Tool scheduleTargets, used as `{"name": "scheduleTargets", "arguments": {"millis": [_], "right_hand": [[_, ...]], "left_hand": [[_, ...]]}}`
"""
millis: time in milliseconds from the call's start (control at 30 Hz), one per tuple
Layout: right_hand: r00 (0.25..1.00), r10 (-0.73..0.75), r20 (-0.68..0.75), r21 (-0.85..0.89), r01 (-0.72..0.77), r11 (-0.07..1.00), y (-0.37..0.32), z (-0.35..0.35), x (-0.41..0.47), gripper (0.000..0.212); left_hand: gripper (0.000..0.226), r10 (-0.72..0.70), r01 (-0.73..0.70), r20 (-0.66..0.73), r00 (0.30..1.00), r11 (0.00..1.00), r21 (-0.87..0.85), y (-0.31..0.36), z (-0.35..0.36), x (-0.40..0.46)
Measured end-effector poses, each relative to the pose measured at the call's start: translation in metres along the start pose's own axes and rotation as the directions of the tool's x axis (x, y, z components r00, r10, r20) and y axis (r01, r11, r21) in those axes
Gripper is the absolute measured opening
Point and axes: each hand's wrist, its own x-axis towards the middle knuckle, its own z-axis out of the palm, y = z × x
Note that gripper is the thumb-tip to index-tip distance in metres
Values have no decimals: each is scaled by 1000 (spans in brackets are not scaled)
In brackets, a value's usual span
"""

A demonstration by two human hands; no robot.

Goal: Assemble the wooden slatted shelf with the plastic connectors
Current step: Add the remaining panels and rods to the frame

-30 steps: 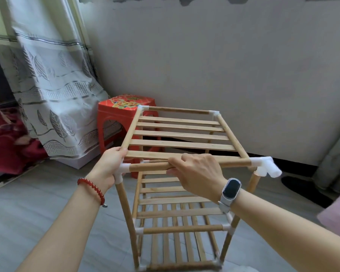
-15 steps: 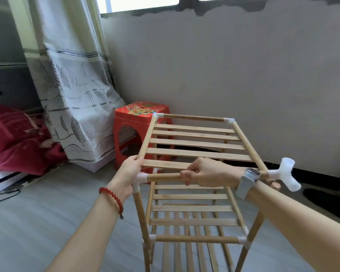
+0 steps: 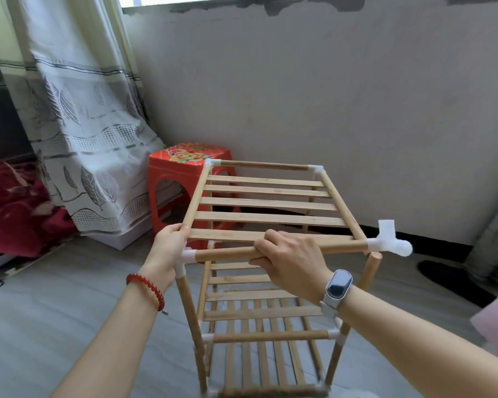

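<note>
Wooden slatted shelf (image 3: 266, 214) standing on the floor (image 3: 55, 311) before a red stool (image 3: 181, 179). Right hand (image 3: 292, 261), fingers curled over the near top rail (image 3: 337, 246). Left hand (image 3: 168, 249) grips the near-left corner. Near-right plastic connector (image 3: 390, 242) sits unseated above its post (image 3: 371, 271).

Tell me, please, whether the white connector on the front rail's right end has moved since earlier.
Yes. The connector has swung back left, towards the bare post top; it now hangs just above it, not yet seated.
</note>
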Motion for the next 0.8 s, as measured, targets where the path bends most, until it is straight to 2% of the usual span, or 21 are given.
{"name": "scheduleTargets", "arguments": {"millis": [67, 167, 233, 267, 300, 333, 400, 433, 500, 567, 633, 733, 800], "right_hand": [[995, -19, 98, 34, 16, 999, 3, -3, 3, 35], [949, -27, 313, 111, -8, 994, 6, -12, 12, 35], [945, -24, 325, 96, -7, 995, 5, -12, 14, 37], [947, -18, 321, 64, -3, 998, 3, -13, 15, 37], [953, -17, 301, 41, 4, 999, 2, -14, 13, 36], [964, -20, 264, 36, 11, 999, 3, -13, 11, 34], [978, -39, 203, 35, 32, 999, 8, -15, 2, 32], [983, -46, 177, 34, 40, 999, 13, -17, -3, 35], [991, -56, 121, 55, 50, 997, 23, -21, -16, 39], [999, -42, 23, 51, 41, 998, 34, -29, -28, 35], [996, 7, -94, 48, -3, 999, 49, -40, -39, 32], [945, 230, -232, 145, -200, 969, 74, -62, -62, 31], [897, 405, -178, 334, -332, 882, 90, -77, -84, 36]], "left_hand": [[36, 11, -10, -17, 1000, 1000, 27, -3, 2, 1], [36, 50, -46, -61, 997, 997, 58, -3, 3, -1], [36, 128, -115, -111, 986, 987, 113, -5, 1, -2], [35, 212, -178, -159, 964, 962, 206, -7, 0, -4], [33, 339, -254, -201, 919, 900, 354, -9, 0, -9], [30, 490, -337, -196, 849, 789, 513, -11, 0, -15], [30, 731, -512, -35, 681, 510, 691, -16, 6, -31], [33, 796, -596, 74, 601, 384, 706, -18, 10, -41], [33, 839, -700, 273, 471, 166, 695, -26, 18, -53], [36, 811, -731, 416, 411, 21, 682, -32, 28, -60], [42, 775, -731, 490, 399, -53, 680, -33, 39, -63], [35, 777, -736, 498, 386, -66, 674, -33, 53, -63], [23, 805, -753, 459, 376, -24, 658, -34, 60, -62]]}}
